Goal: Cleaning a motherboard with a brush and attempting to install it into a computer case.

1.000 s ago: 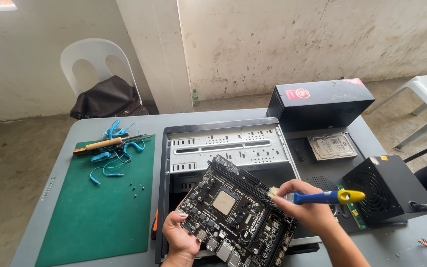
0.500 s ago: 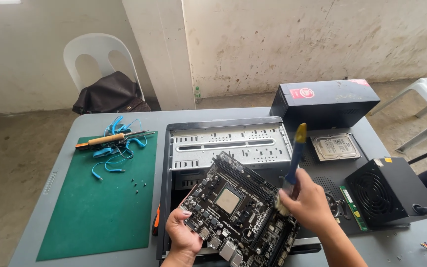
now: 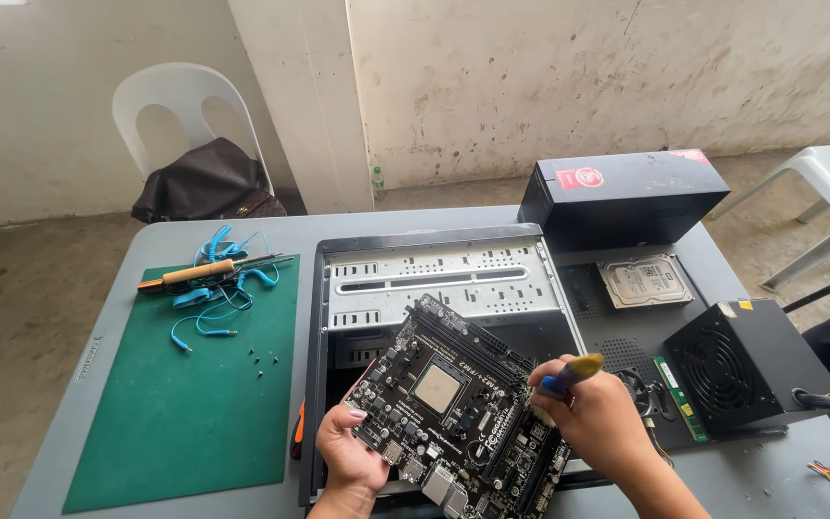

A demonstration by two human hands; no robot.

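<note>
Grey surface (image 3: 492,223) outdoors against a stained concrete wall, seen from above. Left hand (image 3: 350,459) grips the lower left edge of a black motherboard (image 3: 458,408), thumb on its face, fingers wrapped beneath. Right hand (image 3: 599,423) is closed around a tool with a blue handle and yellow end cap (image 3: 571,373), its working end hidden at the board's right edge; whether it touches the board cannot be told. Motherboard is held tilted above the open computer case (image 3: 439,279), its square silver processor (image 3: 436,388) facing up, its lower corner over the case's front edge.

Beside the case's left wall lies an orange-handled tool (image 3: 297,431). Left of it, a green mat (image 3: 184,404) carries a few small dark screws (image 3: 256,358), a coiled blue wrist-strap cable (image 3: 218,288) and a wooden-handled tool (image 3: 199,273). Right of the case: a black panel bearing a hard drive (image 3: 644,281), a green memory stick (image 3: 679,396) and a black power supply (image 3: 742,360) with fan grille. A black box (image 3: 626,192) stands behind. A white plastic chair (image 3: 189,106) holding a dark bag (image 3: 206,183) stands beyond the surface.
</note>
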